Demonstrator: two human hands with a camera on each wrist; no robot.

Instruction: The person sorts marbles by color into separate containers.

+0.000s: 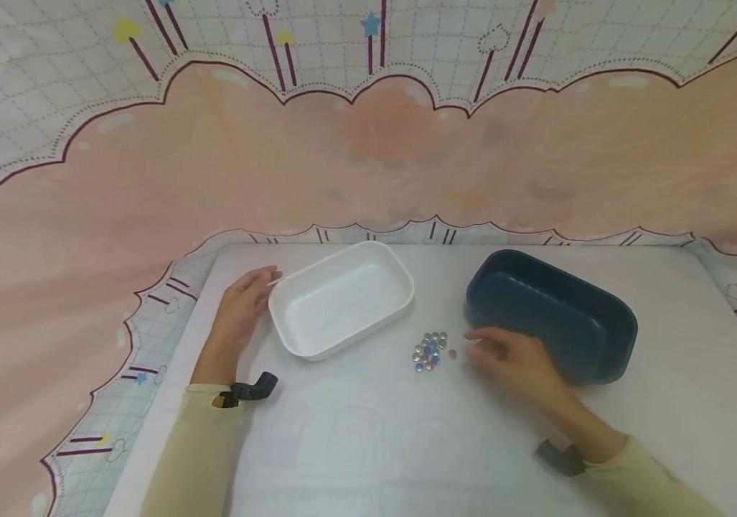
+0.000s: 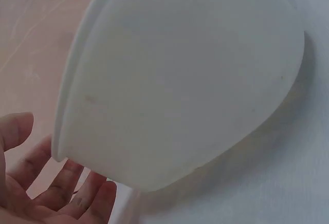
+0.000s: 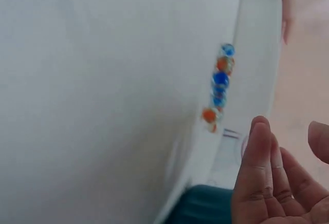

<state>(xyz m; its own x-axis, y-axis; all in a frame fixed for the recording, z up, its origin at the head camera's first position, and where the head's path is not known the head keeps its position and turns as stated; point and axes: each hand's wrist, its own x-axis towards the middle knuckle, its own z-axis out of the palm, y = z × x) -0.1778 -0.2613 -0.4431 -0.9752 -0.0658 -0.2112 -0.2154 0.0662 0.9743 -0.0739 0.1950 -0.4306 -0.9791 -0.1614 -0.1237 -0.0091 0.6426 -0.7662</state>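
Note:
A white rectangular dish [image 1: 342,345] sits on the table left of centre. At its left end is my left hand [image 1: 247,294]; in the left wrist view the fingers [image 2: 69,183] lie loosely bent at the dish's corner, the thumb apart from it. Several small glass marbles [image 1: 429,350], blue, orange and clear, lie clustered between the dish and a dark blue dish [image 1: 620,316]. One marble [image 1: 452,354] lies slightly apart, on the right. Just right of it hovers my right hand [image 1: 513,359], its fingers [image 3: 259,157] extended and thumb apart, holding nothing.
The white table [image 1: 368,445] is bordered at the back and left by a printed pink-and-white cloth [image 1: 316,165]. The dark blue dish stands beyond and beside the right forearm. Each wrist wears a dark camera mount [image 1: 255,389].

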